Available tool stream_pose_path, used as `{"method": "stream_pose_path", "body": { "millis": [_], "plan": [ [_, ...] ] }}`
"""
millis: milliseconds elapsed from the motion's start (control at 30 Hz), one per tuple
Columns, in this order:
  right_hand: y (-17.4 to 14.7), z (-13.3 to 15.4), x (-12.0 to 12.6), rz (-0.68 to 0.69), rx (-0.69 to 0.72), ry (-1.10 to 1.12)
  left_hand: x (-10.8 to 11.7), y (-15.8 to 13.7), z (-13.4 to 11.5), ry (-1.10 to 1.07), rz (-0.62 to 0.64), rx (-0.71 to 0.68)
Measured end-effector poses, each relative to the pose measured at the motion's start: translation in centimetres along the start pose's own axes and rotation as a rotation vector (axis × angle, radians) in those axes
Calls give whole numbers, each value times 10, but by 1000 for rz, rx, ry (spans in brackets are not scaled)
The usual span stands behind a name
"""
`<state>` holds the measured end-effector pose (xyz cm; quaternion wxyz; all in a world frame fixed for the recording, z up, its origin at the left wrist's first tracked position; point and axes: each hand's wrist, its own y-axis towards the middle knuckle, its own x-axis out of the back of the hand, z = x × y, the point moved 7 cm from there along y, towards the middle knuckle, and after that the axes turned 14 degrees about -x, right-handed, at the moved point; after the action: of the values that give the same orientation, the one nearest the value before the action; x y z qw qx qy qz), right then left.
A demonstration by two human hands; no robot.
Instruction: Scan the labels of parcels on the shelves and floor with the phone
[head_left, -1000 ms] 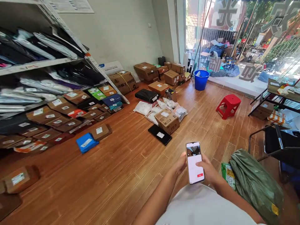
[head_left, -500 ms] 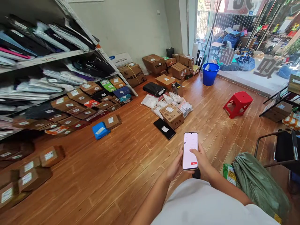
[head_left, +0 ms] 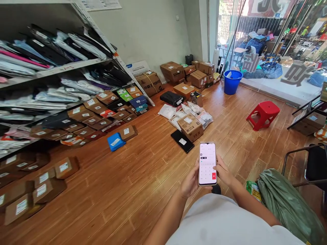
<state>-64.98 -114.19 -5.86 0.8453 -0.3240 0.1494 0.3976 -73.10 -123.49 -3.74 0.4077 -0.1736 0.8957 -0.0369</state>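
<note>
A smartphone (head_left: 206,166) is held upright in front of my body, its lit screen showing a number keypad with a red button at the lower right. My left hand (head_left: 190,180) is wrapped around its left side and lower edge. At the right edge, my right hand (head_left: 224,172) is closed around the phone, with the thumb by the screen's border near the keypad. Beyond the phone, a brown carton (head_left: 190,127) and a flat black parcel (head_left: 182,141) lie on the floor.
Shelves (head_left: 63,68) packed with bagged parcels line the left, with boxes on the floor below. A blue bucket (head_left: 232,83) and a red stool (head_left: 263,115) stand ahead to the right. A green sack (head_left: 286,200) and a black chair (head_left: 315,163) are at my right.
The phone's screen has switched from a mostly blank page to one with a keypad. My right thumb has moved from over the screen to its right edge. The view has shifted slightly left.
</note>
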Motion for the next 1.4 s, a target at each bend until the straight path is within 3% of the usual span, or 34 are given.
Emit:
{"method": "stream_pose_path", "body": {
  "millis": [400, 633, 800, 1000, 1200, 1400],
  "plan": [
    [-4, 3, -6, 57, 34, 20, 5, -2, 4, 97, 17, 20],
    [-15, 8, -23, 232, 103, -129, 0, -3, -1, 221, -33, -7],
    [-18, 10, -27, 190, 83, -127, 1, -6, -5, 259, -10, -8],
    [-13, 10, -26, 138, 62, -35, 6, -6, -7, 135, -8, -28],
    [-9, 8, -25, 130, -6, 20, 5, -8, -10, 24, 91, 2],
    [-6, 10, -29, 132, 8, 20, 7, -9, -13, 168, 80, 39]
  ]
}}
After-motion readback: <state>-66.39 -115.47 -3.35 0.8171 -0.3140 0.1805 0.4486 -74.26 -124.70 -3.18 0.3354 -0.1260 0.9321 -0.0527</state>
